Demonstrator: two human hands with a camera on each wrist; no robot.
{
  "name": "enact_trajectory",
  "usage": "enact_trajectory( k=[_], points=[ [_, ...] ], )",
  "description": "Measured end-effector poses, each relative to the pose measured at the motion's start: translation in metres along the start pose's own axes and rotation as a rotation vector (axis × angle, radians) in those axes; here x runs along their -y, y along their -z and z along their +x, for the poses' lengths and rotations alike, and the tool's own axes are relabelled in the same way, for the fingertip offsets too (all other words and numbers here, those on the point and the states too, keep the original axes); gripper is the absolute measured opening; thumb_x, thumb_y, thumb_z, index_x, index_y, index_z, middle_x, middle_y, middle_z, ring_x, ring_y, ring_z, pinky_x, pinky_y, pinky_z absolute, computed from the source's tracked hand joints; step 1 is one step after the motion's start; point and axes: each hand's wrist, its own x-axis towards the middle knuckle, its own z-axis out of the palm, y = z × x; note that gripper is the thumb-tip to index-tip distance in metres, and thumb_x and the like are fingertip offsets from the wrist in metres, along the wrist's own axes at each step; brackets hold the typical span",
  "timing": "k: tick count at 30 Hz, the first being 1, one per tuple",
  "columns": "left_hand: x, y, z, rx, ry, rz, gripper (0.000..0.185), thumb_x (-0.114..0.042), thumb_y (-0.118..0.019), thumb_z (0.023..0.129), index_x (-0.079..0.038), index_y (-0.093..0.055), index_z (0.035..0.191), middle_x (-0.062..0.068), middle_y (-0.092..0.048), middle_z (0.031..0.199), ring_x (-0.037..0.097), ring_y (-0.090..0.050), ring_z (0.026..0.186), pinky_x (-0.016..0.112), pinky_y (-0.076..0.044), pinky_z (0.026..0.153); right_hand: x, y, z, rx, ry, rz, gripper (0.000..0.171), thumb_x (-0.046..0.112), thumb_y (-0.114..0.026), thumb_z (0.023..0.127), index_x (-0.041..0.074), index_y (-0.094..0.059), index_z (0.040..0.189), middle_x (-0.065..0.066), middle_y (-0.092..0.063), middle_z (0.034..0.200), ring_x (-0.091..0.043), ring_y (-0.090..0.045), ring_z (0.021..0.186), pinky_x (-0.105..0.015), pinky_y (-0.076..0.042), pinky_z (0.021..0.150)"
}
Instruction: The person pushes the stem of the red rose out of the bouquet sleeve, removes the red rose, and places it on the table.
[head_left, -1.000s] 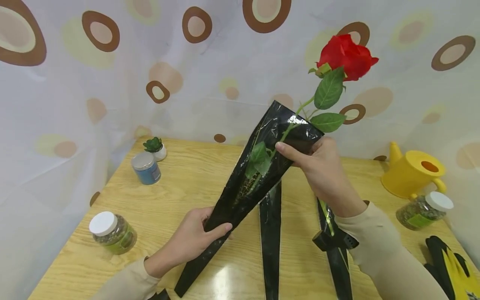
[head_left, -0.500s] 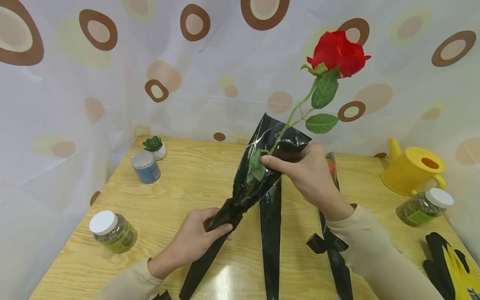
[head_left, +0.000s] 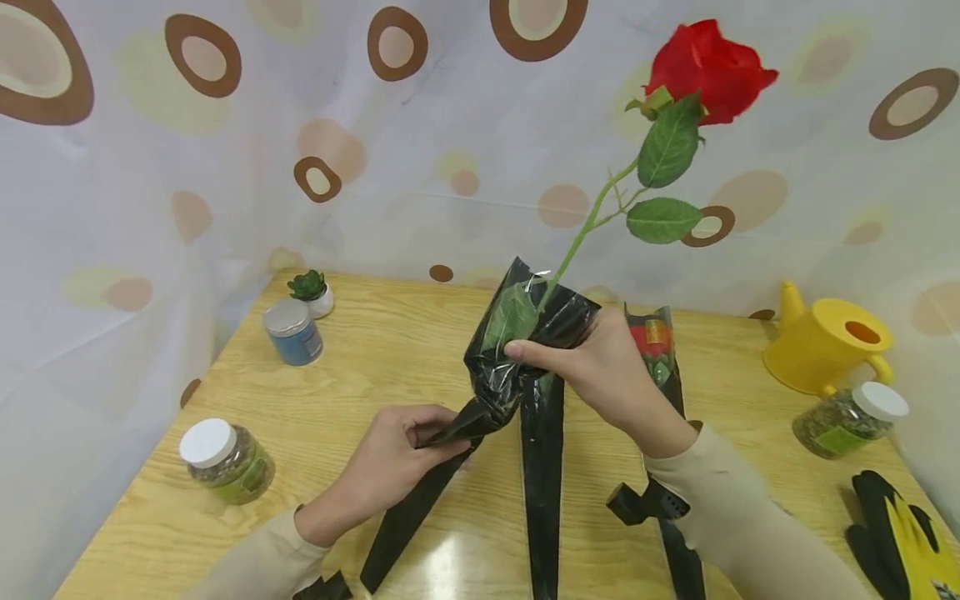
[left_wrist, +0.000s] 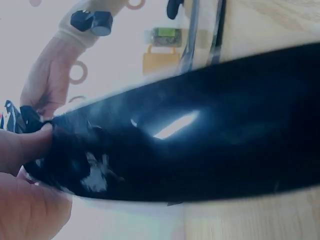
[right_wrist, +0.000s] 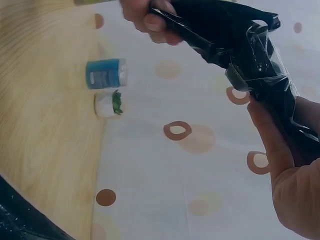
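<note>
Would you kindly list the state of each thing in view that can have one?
black sleeve: crumpled, held off the table
rose: upright, stem in the sleeve
left hand: grips the sleeve's narrow end
right hand: grips the sleeve's mouth
white-lidded jar: closed
watering can: upright

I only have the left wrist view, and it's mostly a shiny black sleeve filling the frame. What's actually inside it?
Observer: A red rose; its stem runs down into the black sleeve, and the bloom stands well above the sleeve's mouth.
Operator: Where is the other hand's grip?
Observer: The right hand pinches the crumpled upper part of the sleeve, near a leaf just inside the mouth.
Operator: And my hand?
Observer: The left hand holds the narrow lower part, just above the wooden table.
Operator: Any other sleeves about?
Observer: Yes, a second black sleeve lies flat on the table between the arms.
</note>
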Motion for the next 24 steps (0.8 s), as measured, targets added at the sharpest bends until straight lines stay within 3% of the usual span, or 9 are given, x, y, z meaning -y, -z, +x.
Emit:
enact_trajectory(
  k=[3,8,12,15,16,17,18,21,24],
  points=[
    [0.002,0.001,-0.004,0.047,0.049,0.043,0.017,-0.010,-0.074,0.090,-0.002,-0.074,0.104,0.004,-0.072,0.083,0.024,-0.071,0.076,0.030,-0.056,0.068,0.004,0.011,0.003,-0.046,0.022,0.065,0.049,0.025,-0.083,0.083,0.004,-0.042,0.066,-0.002,-0.024,0.056,-0.020,-0.022,0.048,-0.034,-0.028,0.047],
    [0.006,0.006,-0.015,0.107,0.130,0.102,0.027,-0.020,-0.075,0.090,-0.008,-0.072,0.114,-0.005,-0.070,0.078,0.008,-0.065,0.070,0.027,-0.052,0.069,0.013,0.027,0.008,-0.129,-0.010,0.108,0.060,0.017,-0.086,0.079,0.010,-0.028,0.066,0.000,-0.013,0.059,-0.020,-0.012,0.048,-0.033,-0.029,0.048],
    [0.002,0.010,-0.016,0.143,0.111,0.120,0.035,-0.024,-0.075,0.091,-0.014,-0.069,0.124,-0.007,-0.071,0.083,0.006,-0.062,0.072,0.027,-0.052,0.074,0.018,0.028,0.006,-0.114,-0.099,0.047,0.065,0.026,-0.089,0.076,0.012,-0.027,0.066,0.001,-0.011,0.059,-0.019,-0.011,0.046,-0.032,-0.029,0.046],
    [-0.006,0.011,-0.011,0.136,0.064,0.161,0.039,-0.027,-0.073,0.092,-0.017,-0.065,0.129,-0.008,-0.061,0.071,0.005,-0.046,0.059,0.023,-0.045,0.064,0.018,0.023,0.004,-0.078,-0.130,-0.014,0.071,0.034,-0.089,0.075,0.012,-0.023,0.062,0.001,-0.013,0.056,-0.018,-0.014,0.043,-0.033,-0.027,0.042],
    [-0.009,0.011,-0.009,0.123,0.053,0.156,0.039,-0.027,-0.072,0.093,-0.016,-0.065,0.130,-0.008,-0.064,0.076,0.006,-0.051,0.062,0.023,-0.046,0.065,0.017,0.021,0.004,-0.063,-0.128,-0.030,0.073,0.037,-0.088,0.074,0.012,-0.020,0.062,0.001,-0.013,0.055,-0.018,-0.013,0.043,-0.033,-0.025,0.041],
    [-0.012,0.010,-0.006,0.109,0.043,0.145,0.041,-0.027,-0.071,0.094,-0.014,-0.063,0.133,-0.007,-0.068,0.085,0.006,-0.056,0.067,0.023,-0.048,0.067,0.016,0.018,0.004,-0.041,-0.112,-0.033,0.068,0.037,-0.088,0.075,0.012,-0.026,0.062,0.001,-0.014,0.055,-0.018,-0.015,0.043,-0.033,-0.027,0.041],
    [-0.015,0.010,-0.004,0.086,0.037,0.155,0.041,-0.027,-0.071,0.094,-0.014,-0.063,0.132,-0.006,-0.064,0.077,0.007,-0.051,0.061,0.022,-0.045,0.062,0.014,0.015,0.004,-0.015,-0.078,-0.018,0.061,0.034,-0.087,0.077,0.010,-0.033,0.064,0.000,-0.015,0.055,-0.019,-0.017,0.044,-0.034,-0.029,0.043],
    [-0.021,0.007,0.002,0.045,0.046,0.170,0.036,-0.027,-0.074,0.091,-0.009,-0.068,0.122,-0.004,-0.066,0.078,0.008,-0.055,0.063,0.023,-0.047,0.061,0.009,0.007,0.005,0.041,0.009,0.035,0.042,0.025,-0.086,0.079,0.005,-0.049,0.077,-0.004,-0.020,0.055,-0.021,-0.022,0.046,-0.034,-0.032,0.048],
    [-0.023,0.004,0.004,0.043,0.068,0.181,0.028,-0.024,-0.078,0.088,-0.006,-0.072,0.108,-0.003,-0.067,0.075,0.009,-0.057,0.061,0.024,-0.048,0.059,0.006,0.003,0.004,0.061,0.034,0.052,0.035,0.021,-0.086,0.079,0.005,-0.056,0.084,-0.005,-0.026,0.055,-0.021,-0.028,0.048,-0.033,-0.034,0.051]
  ],
)
